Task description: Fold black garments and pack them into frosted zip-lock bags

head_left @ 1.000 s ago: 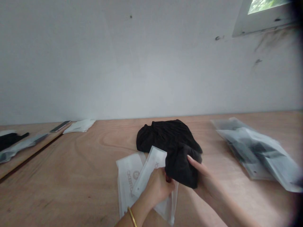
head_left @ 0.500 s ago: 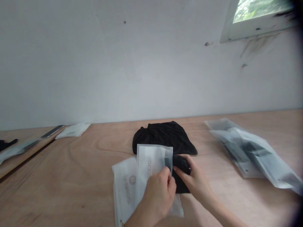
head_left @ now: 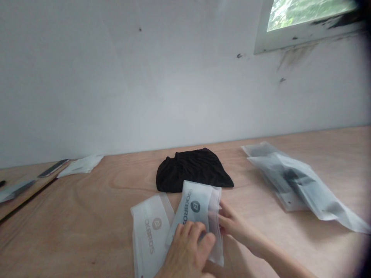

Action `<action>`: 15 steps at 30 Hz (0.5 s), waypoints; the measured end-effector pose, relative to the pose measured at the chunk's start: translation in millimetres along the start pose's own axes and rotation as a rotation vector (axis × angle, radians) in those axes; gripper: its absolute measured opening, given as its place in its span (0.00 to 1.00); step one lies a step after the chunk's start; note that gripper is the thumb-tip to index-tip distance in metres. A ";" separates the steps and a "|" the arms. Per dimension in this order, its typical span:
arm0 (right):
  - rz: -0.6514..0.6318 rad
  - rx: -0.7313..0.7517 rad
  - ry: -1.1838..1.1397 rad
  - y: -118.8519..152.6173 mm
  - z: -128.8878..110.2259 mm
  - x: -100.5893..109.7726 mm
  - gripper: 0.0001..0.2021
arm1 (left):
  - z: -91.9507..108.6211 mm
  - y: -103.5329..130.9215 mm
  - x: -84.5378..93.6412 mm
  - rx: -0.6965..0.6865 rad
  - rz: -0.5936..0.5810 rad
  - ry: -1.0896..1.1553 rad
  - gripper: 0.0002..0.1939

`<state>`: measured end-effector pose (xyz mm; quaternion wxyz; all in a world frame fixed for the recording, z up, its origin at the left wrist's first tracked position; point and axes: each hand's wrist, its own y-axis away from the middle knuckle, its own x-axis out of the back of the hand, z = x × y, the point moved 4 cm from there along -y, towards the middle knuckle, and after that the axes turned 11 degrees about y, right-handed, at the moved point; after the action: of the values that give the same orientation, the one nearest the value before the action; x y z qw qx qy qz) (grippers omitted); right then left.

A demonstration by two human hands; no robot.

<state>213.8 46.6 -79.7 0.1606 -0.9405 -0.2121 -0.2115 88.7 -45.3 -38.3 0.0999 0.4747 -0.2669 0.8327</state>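
A frosted plastic zip bag [head_left: 189,197] printed ROCKBROS lies tilted in front of me, with a greyish shape showing through it. My left hand [head_left: 189,245] rests on its lower part, fingers bent over the surface and thumb apart. At the right-hand mouth of this bag is my right hand [head_left: 232,224], its fingertips reaching in behind the clear plastic; whatever they hold is hidden. To the left, partly underneath, lie more ROCKBROS bags [head_left: 149,231]. Just behind, a crumpled black cloth piece [head_left: 191,170] is spread on the table.
Filled frosted bags [head_left: 295,181] overlap on the right side of the wooden table [head_left: 87,216]. White sheets [head_left: 82,165], a flat dark object [head_left: 53,168] and another plastic bag [head_left: 17,190] lie at the far left, near a dark gap. A wall [head_left: 145,85] stands behind.
The folded black cloth at the bag's mouth is no longer visible outside it. My left hand has loosened its pinch on the bag's edge and spread over it. The bag has tilted; the view has shifted slightly.
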 end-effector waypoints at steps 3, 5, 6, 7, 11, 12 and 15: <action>0.060 -0.037 0.155 20.9 -2.3 25.3 0.13 | 0.2 10.0 1.1 -0.185 0.171 -0.102 0.08; 0.109 0.135 0.304 34.6 -24.6 37.4 0.12 | 5.8 4.3 9.4 -0.202 0.246 -0.059 0.16; 0.116 0.269 0.354 40.1 -40.6 40.0 0.10 | 10.3 -1.2 14.7 -0.200 0.247 -0.028 0.17; 0.110 0.400 0.376 44.3 -57.0 40.8 0.09 | 15.6 -7.3 20.7 -0.200 0.244 0.002 0.18; 0.182 0.610 0.405 43.6 -96.9 45.8 0.05 | 34.4 -22.4 48.9 -0.215 0.268 0.134 0.15; 0.200 0.608 0.410 41.5 -97.3 49.5 0.05 | 36.8 -22.4 56.8 -0.212 0.297 0.175 0.13; 0.208 0.521 0.457 39.5 -78.8 67.9 0.05 | 38.7 -16.0 82.9 -0.175 0.475 0.276 0.10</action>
<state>262.0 4.3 11.2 0.4589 -0.8130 -0.1206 -0.3376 80.1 -60.1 53.0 -0.0217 0.2706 -0.4255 0.8633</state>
